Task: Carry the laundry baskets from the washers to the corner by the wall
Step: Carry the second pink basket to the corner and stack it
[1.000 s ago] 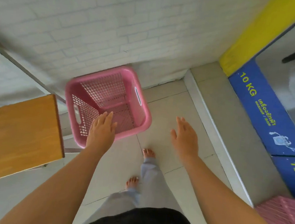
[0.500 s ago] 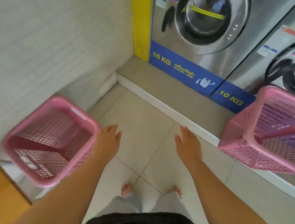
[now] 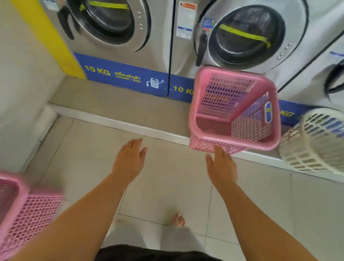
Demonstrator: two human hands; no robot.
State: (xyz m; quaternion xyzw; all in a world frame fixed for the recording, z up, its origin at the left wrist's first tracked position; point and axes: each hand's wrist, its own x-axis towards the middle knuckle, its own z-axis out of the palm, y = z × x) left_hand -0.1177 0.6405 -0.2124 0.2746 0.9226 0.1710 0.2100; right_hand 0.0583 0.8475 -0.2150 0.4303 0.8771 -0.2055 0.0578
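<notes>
An empty pink mesh laundry basket (image 3: 253, 91) stands on the raised step in front of the second washer. A round white basket (image 3: 315, 147) sits to its right on the same step. Another pink basket (image 3: 21, 206) rests on the floor at the lower left, by the white wall. My left hand (image 3: 129, 160) is stretched forward over the floor tiles, fingers apart, holding nothing. My right hand (image 3: 223, 168) reaches toward the near edge of the pink basket on the step, fingertips just short of it, also empty.
Three steel front-loading washers (image 3: 159, 25) line the back, doors closed, above a blue "10 KG" strip. A yellow band (image 3: 31, 14) marks the left corner. A white-edged step (image 3: 126, 124) rises between the tiled floor and the washers. My bare foot (image 3: 178, 220) shows below.
My view has swung right from the wall corner to the washers. The pink basket on the floor has slid to the lower left edge. Both open hands now extend toward the step.
</notes>
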